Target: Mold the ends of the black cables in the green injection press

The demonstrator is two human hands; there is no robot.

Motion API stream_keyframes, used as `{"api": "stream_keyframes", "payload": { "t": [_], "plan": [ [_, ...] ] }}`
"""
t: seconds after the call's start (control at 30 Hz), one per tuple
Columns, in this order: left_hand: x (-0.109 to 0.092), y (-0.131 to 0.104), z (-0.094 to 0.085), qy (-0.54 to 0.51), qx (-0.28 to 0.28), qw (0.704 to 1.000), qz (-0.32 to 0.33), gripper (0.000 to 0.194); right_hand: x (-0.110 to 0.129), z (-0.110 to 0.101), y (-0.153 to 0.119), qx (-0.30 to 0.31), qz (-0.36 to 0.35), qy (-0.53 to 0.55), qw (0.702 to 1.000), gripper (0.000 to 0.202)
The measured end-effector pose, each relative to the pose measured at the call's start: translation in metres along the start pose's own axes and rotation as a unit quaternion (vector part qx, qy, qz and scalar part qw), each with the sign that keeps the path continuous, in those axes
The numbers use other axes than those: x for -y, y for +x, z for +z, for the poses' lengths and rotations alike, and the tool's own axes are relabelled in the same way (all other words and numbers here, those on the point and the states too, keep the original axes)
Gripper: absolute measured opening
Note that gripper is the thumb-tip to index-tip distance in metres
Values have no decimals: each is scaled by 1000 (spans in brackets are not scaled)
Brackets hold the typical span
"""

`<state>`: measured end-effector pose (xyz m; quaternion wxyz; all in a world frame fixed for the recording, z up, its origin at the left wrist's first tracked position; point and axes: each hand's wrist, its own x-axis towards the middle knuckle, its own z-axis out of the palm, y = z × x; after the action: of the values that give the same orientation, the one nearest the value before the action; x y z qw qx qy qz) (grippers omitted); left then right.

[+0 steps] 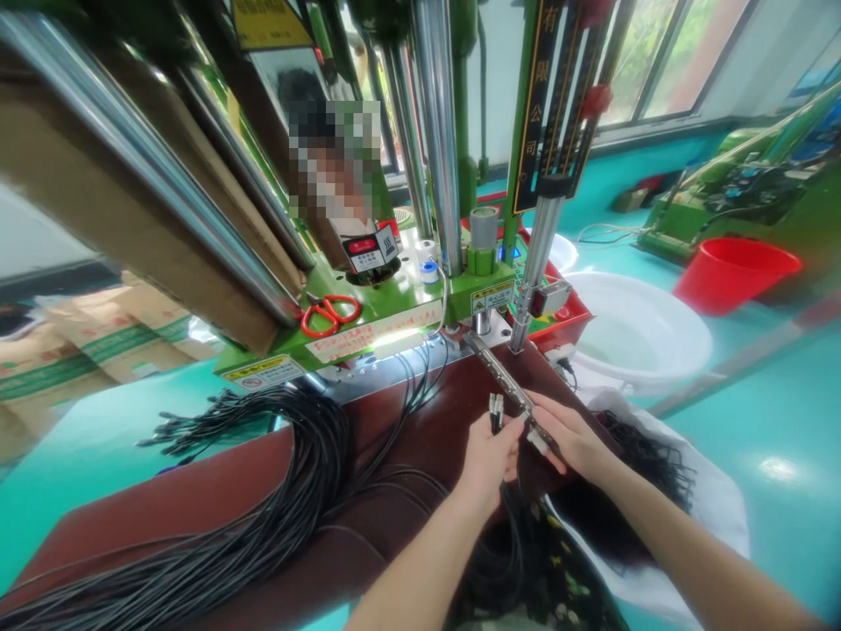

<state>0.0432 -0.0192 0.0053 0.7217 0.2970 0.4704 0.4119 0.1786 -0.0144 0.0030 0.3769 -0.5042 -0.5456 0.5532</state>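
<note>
You are holding your left hand (487, 456) closed around a small bunch of black cable ends (495, 410), the fingers pinching them so the plug tips are pointing up just above your thumb. Your right hand (570, 438) is lying just beside it, its fingers gripping the near end of a long metal bar (503, 377) that is running away from you toward the base of the green machine (394, 307). The cable ends are sitting just left of that bar, near its lower end, and both hands are almost touching each other over the dark red tabletop (216, 499).

The cables in your left hand are trailing down toward your lap, where more black cables are gathering in a loose pile. To your left, a thick bundle of black cables (289, 499) is sweeping across the tabletop, with its plug ends fanning out near the machine's front edge. A pair of red-handled scissors (330, 314) is lying on the green deck of the machine. To your right, a white basin (640, 337) is sitting on the teal floor, and a red bucket (736, 273) is standing well beyond it. A white bag (716, 508) holding dark cables is lying just under your right forearm.
</note>
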Motion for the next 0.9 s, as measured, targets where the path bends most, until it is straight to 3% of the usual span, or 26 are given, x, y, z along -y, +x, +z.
{"api": "stream_keyframes", "payload": {
  "t": [0.13, 0.3, 0.43, 0.57, 0.73, 0.9],
  "plan": [
    [8, 1, -1, 38, -31, 998, 37, 32, 0, 2, -1, 8, -8, -44, 999, 55],
    [10, 4, -5, 25, -23, 997, 72, 32, -2, 3, 0, 17, -13, -55, 998, 53],
    [-9, 5, -11, -105, -55, 986, 116, 33, 1, 2, 1, -6, -12, 13, 1000, 52],
    [-25, 1, -13, -196, -37, 976, 81, 34, 4, 1, 1, -17, -3, 33, 999, 54],
    [-18, 0, -4, -106, -12, 994, 31, 30, 4, 2, -1, -15, -3, 30, 999, 53],
    [-9, 6, -6, -56, 5, 998, 42, 35, 4, 2, -2, -8, -1, 29, 1000, 54]
  ]
}}
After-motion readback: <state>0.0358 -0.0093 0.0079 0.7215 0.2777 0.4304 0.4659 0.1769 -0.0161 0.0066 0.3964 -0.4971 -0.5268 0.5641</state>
